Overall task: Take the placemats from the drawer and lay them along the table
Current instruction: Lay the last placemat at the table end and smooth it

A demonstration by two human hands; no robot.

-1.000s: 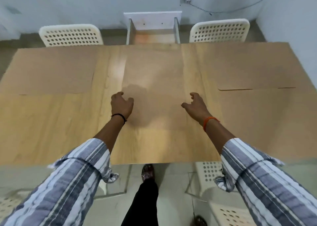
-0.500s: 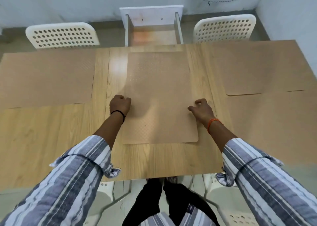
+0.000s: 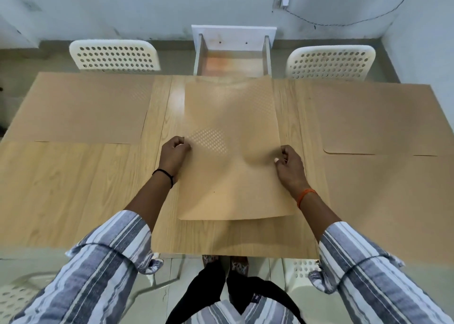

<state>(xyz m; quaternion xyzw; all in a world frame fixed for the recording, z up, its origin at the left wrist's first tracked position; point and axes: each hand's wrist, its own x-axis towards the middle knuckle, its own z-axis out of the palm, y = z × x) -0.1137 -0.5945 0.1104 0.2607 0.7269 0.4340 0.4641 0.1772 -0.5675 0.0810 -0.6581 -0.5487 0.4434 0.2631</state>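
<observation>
A tan dotted placemat (image 3: 233,127) is lifted off the middle of the wooden table (image 3: 61,188), sagging and rippled between my hands. My left hand (image 3: 173,155) pinches its left edge and my right hand (image 3: 290,162) pinches its right edge. Its near edge hangs above the table and throws a shadow there. Another placemat (image 3: 91,107) lies flat at the far left, and a third placemat (image 3: 368,117) lies flat at the far right. Behind the table, the white drawer (image 3: 233,32) stands pulled open.
Two white perforated chairs (image 3: 114,55) (image 3: 330,62) stand at the far side of the table, either side of the drawer. More white chairs sit under the near edge by my legs. A wall closes off the right side.
The middle placemat lay flat under my hands half a second ago; now both hands have raised it off the table and it bows in the middle.
</observation>
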